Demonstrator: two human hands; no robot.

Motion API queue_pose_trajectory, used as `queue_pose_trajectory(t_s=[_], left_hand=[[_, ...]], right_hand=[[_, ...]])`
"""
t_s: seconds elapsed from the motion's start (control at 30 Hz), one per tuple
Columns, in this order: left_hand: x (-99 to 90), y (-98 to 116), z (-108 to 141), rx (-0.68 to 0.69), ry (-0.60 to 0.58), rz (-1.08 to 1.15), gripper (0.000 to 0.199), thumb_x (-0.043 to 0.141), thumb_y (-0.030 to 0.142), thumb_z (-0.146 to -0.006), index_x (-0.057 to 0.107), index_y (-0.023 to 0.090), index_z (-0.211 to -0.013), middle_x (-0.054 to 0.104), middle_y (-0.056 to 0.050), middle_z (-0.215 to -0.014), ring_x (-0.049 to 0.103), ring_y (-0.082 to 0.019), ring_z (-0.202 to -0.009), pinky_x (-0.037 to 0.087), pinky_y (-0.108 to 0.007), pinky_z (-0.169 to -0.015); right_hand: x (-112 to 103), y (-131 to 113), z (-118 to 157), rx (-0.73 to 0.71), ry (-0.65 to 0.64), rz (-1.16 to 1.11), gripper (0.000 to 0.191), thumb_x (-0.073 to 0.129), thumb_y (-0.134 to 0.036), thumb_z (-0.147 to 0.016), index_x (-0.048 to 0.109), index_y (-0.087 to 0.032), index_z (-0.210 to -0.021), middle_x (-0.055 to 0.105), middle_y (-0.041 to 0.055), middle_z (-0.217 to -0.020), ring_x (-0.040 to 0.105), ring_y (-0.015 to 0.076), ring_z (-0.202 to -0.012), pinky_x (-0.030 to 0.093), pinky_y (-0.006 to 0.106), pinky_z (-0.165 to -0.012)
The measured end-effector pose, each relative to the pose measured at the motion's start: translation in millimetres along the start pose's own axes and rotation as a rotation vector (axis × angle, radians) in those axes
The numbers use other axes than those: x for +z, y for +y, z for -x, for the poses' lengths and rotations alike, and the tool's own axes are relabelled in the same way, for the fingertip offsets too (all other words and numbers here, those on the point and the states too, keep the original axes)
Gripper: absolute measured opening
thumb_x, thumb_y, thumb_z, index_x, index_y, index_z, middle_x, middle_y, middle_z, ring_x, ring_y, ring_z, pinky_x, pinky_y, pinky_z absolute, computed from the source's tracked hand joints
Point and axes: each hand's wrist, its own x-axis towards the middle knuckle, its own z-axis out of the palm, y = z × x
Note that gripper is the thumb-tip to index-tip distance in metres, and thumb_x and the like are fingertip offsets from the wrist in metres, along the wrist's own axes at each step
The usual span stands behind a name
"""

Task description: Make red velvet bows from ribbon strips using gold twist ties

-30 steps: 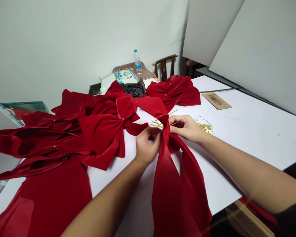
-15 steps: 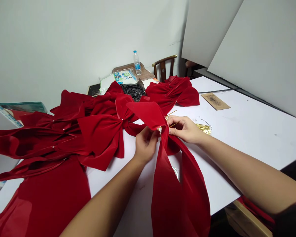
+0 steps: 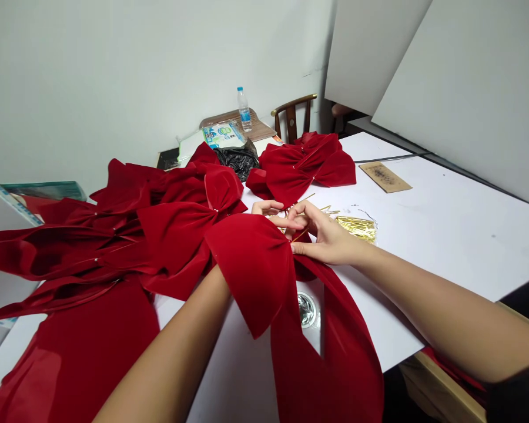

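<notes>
A red velvet bow [image 3: 251, 258] is held over the table, gathered at its middle, with long tails hanging toward me. My left hand [image 3: 271, 214] grips it from behind; the loop covers the palm, and only some bent fingers show. At the gathered middle, my right hand [image 3: 328, 238] pinches a thin gold twist tie [image 3: 300, 235], its thumb against the velvet. Just beyond the right hand lies a bundle of gold twist ties [image 3: 357, 229]. Below the bow, between its tails, sits a round clear-topped container [image 3: 307, 310] with small silvery pieces.
Several finished red bows [image 3: 176, 235] are heaped at left, and more bows [image 3: 308, 164] lie at the back. A black plastic bag [image 3: 238, 161], a water bottle [image 3: 244, 111] and a wooden chair [image 3: 293, 114] stand beyond. A cardboard piece [image 3: 385, 177] rests on the white table [image 3: 449, 235].
The bow's upper loop has swung down and left over my left wrist. My left hand has shifted up behind the bow, its fingers now close to my right hand's. The round container shows more.
</notes>
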Motion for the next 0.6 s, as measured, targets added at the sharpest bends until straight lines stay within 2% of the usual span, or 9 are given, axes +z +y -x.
queue_pose_trajectory(t_s=[0.03,0.1,0.17,0.23,0.37,0.43,0.47,0.53,0.6], left_hand=[[-1.1,5,0,-0.003,-0.064,-0.017,0.023,0.092,0.035,-0.069,0.077,0.026,-0.083,0.062,-0.01,-0.135,0.072,-0.027,-0.106,0.064,-0.04,-0.087],[-0.7,14,-3,-0.052,-0.153,0.011,0.025,0.092,0.035,-0.068,0.077,0.025,-0.084,0.059,-0.009,-0.136,0.073,-0.024,-0.097,0.064,-0.04,-0.085],[0.6,20,-10,-0.133,-0.173,0.074,0.034,0.095,0.037,-0.063,0.075,0.025,-0.089,0.065,-0.009,-0.123,0.073,-0.022,-0.088,0.064,-0.037,-0.076],[-0.8,24,-14,-0.176,-0.154,0.085,0.043,0.097,0.036,-0.057,0.075,0.026,-0.093,0.067,-0.007,-0.111,0.072,-0.024,-0.088,0.064,-0.035,-0.071],[-13.6,24,-4,-0.136,-0.23,0.017,0.021,0.089,0.034,-0.073,0.076,0.029,-0.088,0.067,-0.007,-0.113,0.072,-0.025,-0.094,0.064,-0.038,-0.08],[-19.6,20,-1,-0.133,-0.272,-0.008,0.013,0.085,0.035,-0.078,0.076,0.029,-0.086,0.068,-0.007,-0.108,0.073,-0.024,-0.092,0.064,-0.04,-0.085],[-21.4,18,-1,-0.135,-0.275,0.004,0.013,0.084,0.038,-0.079,0.076,0.029,-0.085,0.069,-0.007,-0.103,0.073,-0.024,-0.089,0.064,-0.041,-0.084],[-22.4,11,-8,-0.121,-0.225,0.044,0.021,0.083,0.046,-0.079,0.075,0.026,-0.08,0.07,-0.007,-0.089,0.072,-0.022,-0.077,0.065,-0.038,-0.071],[-21.4,4,-19,-0.073,-0.093,0.052,0.029,0.081,0.051,-0.08,0.074,0.024,-0.076,0.068,-0.006,-0.079,0.069,-0.02,-0.065,0.062,-0.034,-0.058]], right_hand=[[2,0,0,-0.004,-0.025,-0.038,0.038,0.072,-0.023,-0.089,0.04,-0.023,-0.109,0.064,-0.002,-0.087,0.063,0.0126,-0.079,0.05,0.027,-0.078],[4,-1,0,-0.005,-0.08,-0.093,0.043,0.07,-0.022,-0.09,0.033,-0.024,-0.111,0.06,-0.0066,-0.078,0.058,0.0094,-0.068,0.047,0.024,-0.072],[6,-2,0,-0.001,-0.108,-0.109,0.046,0.071,-0.024,-0.091,0.031,-0.024,-0.113,0.056,-0.0093,-0.072,0.055,0.0081,-0.064,0.046,0.024,-0.072],[6,-3,0,0.008,-0.123,-0.121,0.048,0.072,-0.027,-0.091,0.03,-0.024,-0.114,0.056,-0.0092,-0.072,0.059,0.0089,-0.067,0.048,0.025,-0.074],[5,-5,0,0.036,-0.135,-0.142,0.048,0.07,-0.03,-0.093,0.028,-0.025,-0.117,0.067,0.0004,-0.091,0.069,0.014,-0.087,0.052,0.03,-0.082],[5,-5,1,0.035,-0.115,-0.118,0.05,0.07,-0.029,-0.092,0.028,-0.025,-0.119,0.068,0.0024,-0.096,0.07,0.0149,-0.091,0.052,0.032,-0.086],[5,-5,1,0.034,-0.097,-0.102,0.052,0.071,-0.028,-0.091,0.028,-0.025,-0.121,0.067,0.0018,-0.096,0.07,0.0148,-0.09,0.052,0.032,-0.086],[6,-4,2,0.036,-0.055,-0.063,0.056,0.072,-0.024,-0.088,0.029,-0.025,-0.124,0.065,-0.0001,-0.093,0.069,0.0146,-0.089,0.053,0.032,-0.087],[6,-3,2,0.03,-0.016,-0.006,0.056,0.072,-0.02,-0.086,0.031,-0.025,-0.125,0.063,-0.001,-0.091,0.069,0.0147,-0.089,0.052,0.032,-0.089]])
